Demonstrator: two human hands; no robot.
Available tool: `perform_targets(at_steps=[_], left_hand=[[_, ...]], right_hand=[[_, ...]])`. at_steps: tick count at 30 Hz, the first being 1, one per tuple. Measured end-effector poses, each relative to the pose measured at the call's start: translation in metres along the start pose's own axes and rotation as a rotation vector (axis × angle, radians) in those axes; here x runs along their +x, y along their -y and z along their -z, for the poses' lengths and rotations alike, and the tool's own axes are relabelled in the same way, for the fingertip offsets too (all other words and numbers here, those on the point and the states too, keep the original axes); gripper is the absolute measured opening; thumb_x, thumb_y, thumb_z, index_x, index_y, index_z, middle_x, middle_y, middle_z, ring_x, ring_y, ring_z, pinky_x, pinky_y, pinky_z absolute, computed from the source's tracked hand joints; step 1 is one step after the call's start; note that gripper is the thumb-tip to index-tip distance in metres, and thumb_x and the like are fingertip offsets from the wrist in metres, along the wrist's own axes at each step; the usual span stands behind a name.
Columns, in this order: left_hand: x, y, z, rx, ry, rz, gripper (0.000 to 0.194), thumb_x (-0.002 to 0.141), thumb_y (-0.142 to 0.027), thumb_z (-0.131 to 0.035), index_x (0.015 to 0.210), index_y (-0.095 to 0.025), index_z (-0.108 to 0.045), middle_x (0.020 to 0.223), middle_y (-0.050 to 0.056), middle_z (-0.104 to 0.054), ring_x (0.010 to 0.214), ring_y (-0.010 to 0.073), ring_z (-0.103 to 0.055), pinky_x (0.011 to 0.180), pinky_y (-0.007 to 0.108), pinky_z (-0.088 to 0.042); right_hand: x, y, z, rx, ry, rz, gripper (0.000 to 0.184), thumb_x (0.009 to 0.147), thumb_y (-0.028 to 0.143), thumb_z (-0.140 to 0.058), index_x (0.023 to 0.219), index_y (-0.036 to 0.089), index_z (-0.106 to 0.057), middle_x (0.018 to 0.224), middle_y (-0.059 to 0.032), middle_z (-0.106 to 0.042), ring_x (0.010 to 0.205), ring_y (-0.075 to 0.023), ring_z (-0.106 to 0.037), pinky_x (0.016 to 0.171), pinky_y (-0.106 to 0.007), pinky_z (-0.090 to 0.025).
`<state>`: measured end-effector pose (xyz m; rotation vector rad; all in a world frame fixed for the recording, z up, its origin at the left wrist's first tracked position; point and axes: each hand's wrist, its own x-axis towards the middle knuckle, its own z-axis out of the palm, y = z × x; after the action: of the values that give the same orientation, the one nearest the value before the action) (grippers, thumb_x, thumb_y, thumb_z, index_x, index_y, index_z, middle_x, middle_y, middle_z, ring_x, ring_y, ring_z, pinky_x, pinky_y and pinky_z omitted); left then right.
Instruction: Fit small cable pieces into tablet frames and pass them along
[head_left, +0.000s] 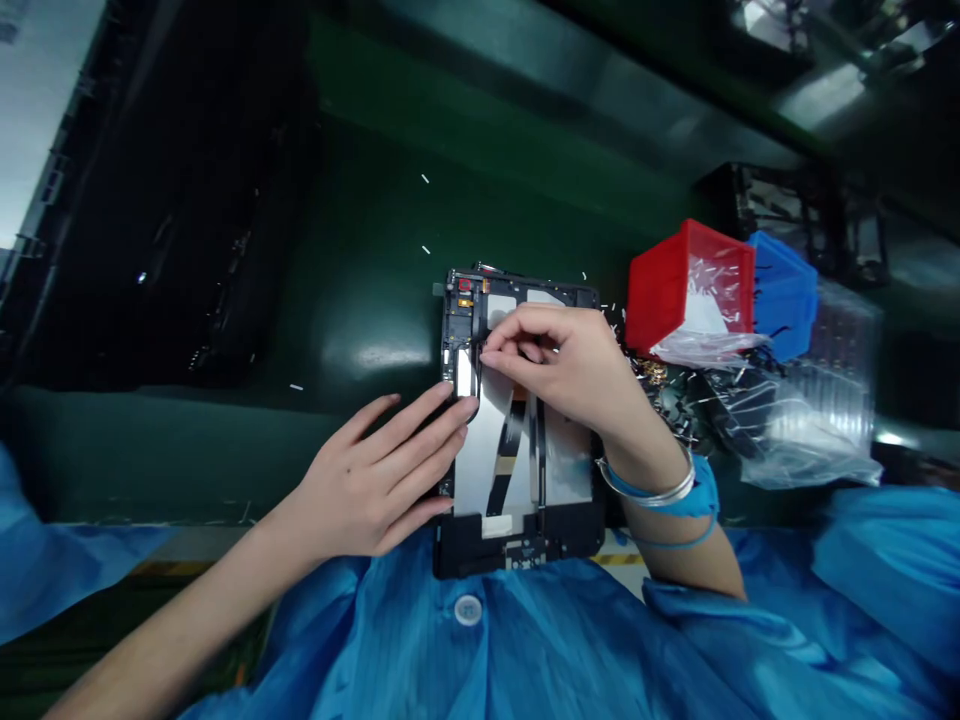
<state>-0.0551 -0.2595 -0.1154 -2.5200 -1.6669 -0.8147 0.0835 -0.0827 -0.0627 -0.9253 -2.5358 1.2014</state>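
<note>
So there's just the head view to go on here. The left hand (379, 475) lies flat with its fingers a bit spread, fingertips resting on the side of an opened tablet-like device (474, 475). That device sits to the right of the left hand and right under the right hand (566, 350), its near end close to the blue clothing. The right hand has thumb and index finger pinched together, and honestly I can't tell if there's some tiny bit between them.

My take on doing this well: keep the left hand light but steady, so the frame doesn't creep while the right hand does the fine stuff. I'd work from the fingertips and hold that right wrist up, because the dark ribbon cable (507, 455) runs just on the near side of the right hand and looks easy to snag. Small, straight-down pressure is probably safer than dragging sideways.

Also, watch the elbow side: the red bin (656, 290) with white slips in it stands to the right of the right hand, the blue bin (795, 300) beyond it, and loose bits lie between, so I'd keep those off the device
</note>
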Motion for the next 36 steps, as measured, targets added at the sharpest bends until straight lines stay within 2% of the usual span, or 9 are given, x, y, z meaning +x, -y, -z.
perform_targets(at_steps=[4, 13, 18, 24, 30, 36], left_hand=[[0.006, 0.005, 0.004, -0.015, 0.061, -0.061, 0.04, 0.096, -0.035, -0.04, 0.118, -0.011, -0.062, 0.136, 0.014, -0.056, 0.133, 0.0296, -0.045, 0.105, 0.044, -0.039], [0.008, 0.006, 0.007, -0.011, 0.052, -0.077, 0.04, 0.096, -0.037, -0.043, 0.114, -0.008, -0.063, 0.136, 0.015, -0.055, 0.132, 0.0304, -0.045, 0.104, 0.043, -0.04], [0.012, 0.007, 0.012, -0.007, 0.1, -0.094, 0.039, 0.096, -0.036, -0.043, 0.114, -0.008, -0.063, 0.136, 0.013, -0.055, 0.13, 0.0291, -0.048, 0.102, 0.042, -0.042], [0.015, 0.008, 0.015, 0.005, 0.099, -0.11, 0.038, 0.096, -0.037, -0.044, 0.113, -0.008, -0.063, 0.132, 0.014, -0.058, 0.125, 0.0298, -0.053, 0.1, 0.043, -0.044], [0.012, 0.006, 0.012, -0.023, 0.094, -0.085, 0.038, 0.095, -0.038, -0.045, 0.111, -0.01, -0.063, 0.134, 0.015, -0.057, 0.128, 0.0306, -0.05, 0.105, 0.046, -0.041], [0.023, 0.008, 0.013, -0.015, 0.066, -0.107, 0.041, 0.094, -0.041, -0.045, 0.11, -0.008, -0.064, 0.126, 0.016, -0.063, 0.122, 0.0316, -0.055, 0.101, 0.046, -0.044]], right_hand=[[0.001, -0.002, -0.002, 0.038, -0.017, -0.011, 0.01, 0.075, 0.012, -0.062, 0.068, 0.016, -0.065, 0.059, 0.0049, -0.055, 0.055, -0.0059, -0.044, 0.056, -0.023, -0.035], [0.001, -0.004, -0.002, 0.179, -0.022, -0.011, 0.009, 0.074, 0.009, -0.062, 0.069, 0.016, -0.065, 0.056, 0.0069, -0.049, 0.052, -0.0047, -0.039, 0.053, -0.021, -0.032], [0.0, -0.007, -0.004, 0.115, -0.04, 0.043, 0.009, 0.074, 0.008, -0.062, 0.068, 0.015, -0.064, 0.056, 0.0066, -0.049, 0.053, -0.0053, -0.04, 0.055, -0.022, -0.033], [-0.001, -0.007, -0.005, 0.005, -0.06, 0.089, 0.01, 0.076, 0.009, -0.061, 0.069, 0.016, -0.064, 0.059, 0.0054, -0.051, 0.056, -0.0066, -0.042, 0.058, -0.023, -0.034], [-0.002, -0.007, -0.006, -0.019, -0.069, 0.113, 0.012, 0.076, 0.008, -0.06, 0.068, 0.017, -0.062, 0.058, 0.0062, -0.049, 0.056, -0.0068, -0.042, 0.057, -0.022, -0.034], [-0.003, -0.007, -0.007, -0.052, -0.083, 0.138, 0.012, 0.077, 0.008, -0.059, 0.069, 0.017, -0.061, 0.058, 0.0063, -0.047, 0.056, -0.0072, -0.042, 0.058, -0.022, -0.034]])
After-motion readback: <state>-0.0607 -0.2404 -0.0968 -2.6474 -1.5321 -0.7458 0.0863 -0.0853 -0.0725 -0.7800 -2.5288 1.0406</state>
